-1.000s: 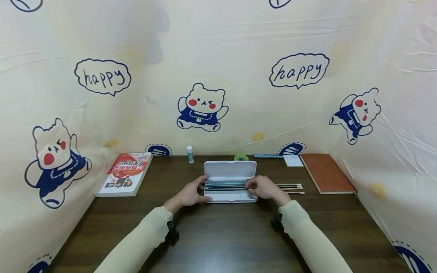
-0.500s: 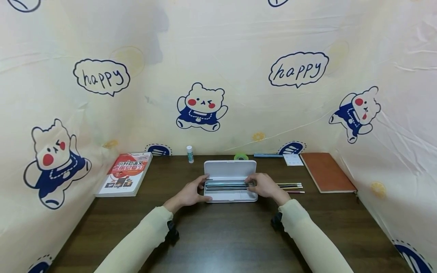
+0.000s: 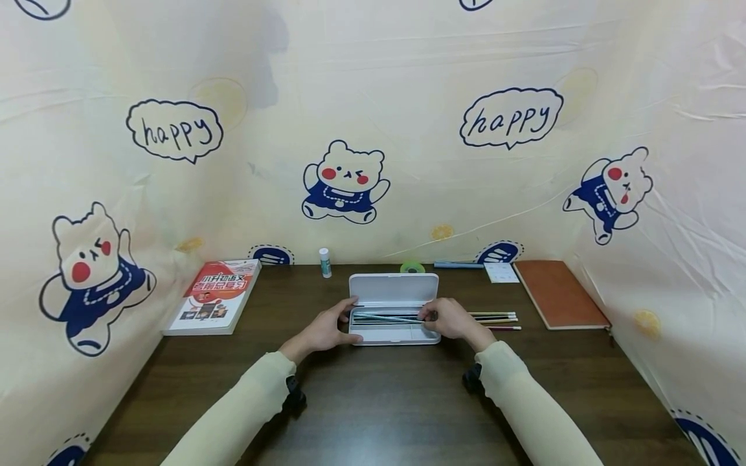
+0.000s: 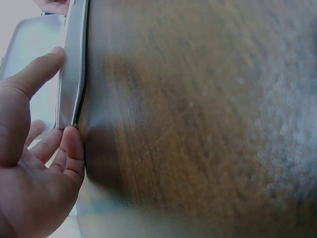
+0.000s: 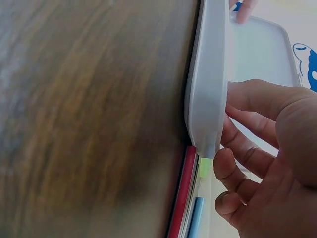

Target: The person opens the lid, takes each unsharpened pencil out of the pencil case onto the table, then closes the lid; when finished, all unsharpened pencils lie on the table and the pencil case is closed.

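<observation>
A white pencil case [image 3: 379,334] lies on the table with its lid [image 3: 393,289] raised at the back. Several dark and teal pencils lie lengthwise inside. My left hand [image 3: 322,329] grips the case's left end, thumb at the front and fingers round the end, as the left wrist view also shows. My right hand [image 3: 451,320] reaches over the right end and pinches a teal pencil [image 3: 387,318], which slants across the others. In the right wrist view its fingertips are hidden behind the case wall [image 5: 208,74].
Several pencils [image 3: 495,317] lie right of the case. Behind stand a glue stick [image 3: 325,264], green tape [image 3: 412,267], a blue stick-like object [image 3: 457,265] and a pale card [image 3: 501,273]. A book [image 3: 215,298] lies left, a brown notebook [image 3: 559,296] right.
The right hand lifted slightly, then lowered toward the front of the case. The teal pencil now slants instead of lying parallel to the others. The left hand has stayed put.
</observation>
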Available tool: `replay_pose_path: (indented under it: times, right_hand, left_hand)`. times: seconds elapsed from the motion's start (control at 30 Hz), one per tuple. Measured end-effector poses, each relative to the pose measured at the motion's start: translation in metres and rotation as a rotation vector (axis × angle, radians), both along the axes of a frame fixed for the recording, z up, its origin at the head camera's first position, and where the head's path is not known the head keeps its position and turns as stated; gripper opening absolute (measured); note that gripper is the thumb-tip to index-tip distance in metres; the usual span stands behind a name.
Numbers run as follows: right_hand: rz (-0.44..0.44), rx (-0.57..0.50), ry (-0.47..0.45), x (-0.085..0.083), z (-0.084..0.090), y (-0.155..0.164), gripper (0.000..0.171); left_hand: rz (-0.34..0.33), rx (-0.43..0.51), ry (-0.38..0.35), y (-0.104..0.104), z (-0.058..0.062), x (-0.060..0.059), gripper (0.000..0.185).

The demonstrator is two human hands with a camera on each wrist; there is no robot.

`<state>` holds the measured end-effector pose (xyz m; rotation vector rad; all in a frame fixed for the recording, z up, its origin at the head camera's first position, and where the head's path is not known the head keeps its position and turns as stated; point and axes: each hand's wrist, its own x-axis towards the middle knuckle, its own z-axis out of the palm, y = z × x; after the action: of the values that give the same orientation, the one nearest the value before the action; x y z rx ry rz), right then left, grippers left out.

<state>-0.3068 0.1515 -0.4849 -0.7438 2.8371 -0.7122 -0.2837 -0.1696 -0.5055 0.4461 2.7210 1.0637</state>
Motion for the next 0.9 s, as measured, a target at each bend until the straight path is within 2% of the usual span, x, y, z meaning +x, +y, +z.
replay_pose_path:
  times: [0.57,0.9]
  right_hand:
    - [-0.036,0.006,-0.087,-0.005,0.004,-0.001,0.011]
    - [-0.049,-0.085,-0.087,-0.004,0.007,0.011,0.006]
  left_hand:
    - [0.011,-0.006,0.006,0.002,0.001,0.001,0.092]
    - [0.016,-0.013,0.002,0.002,0.001,0.001,0.092]
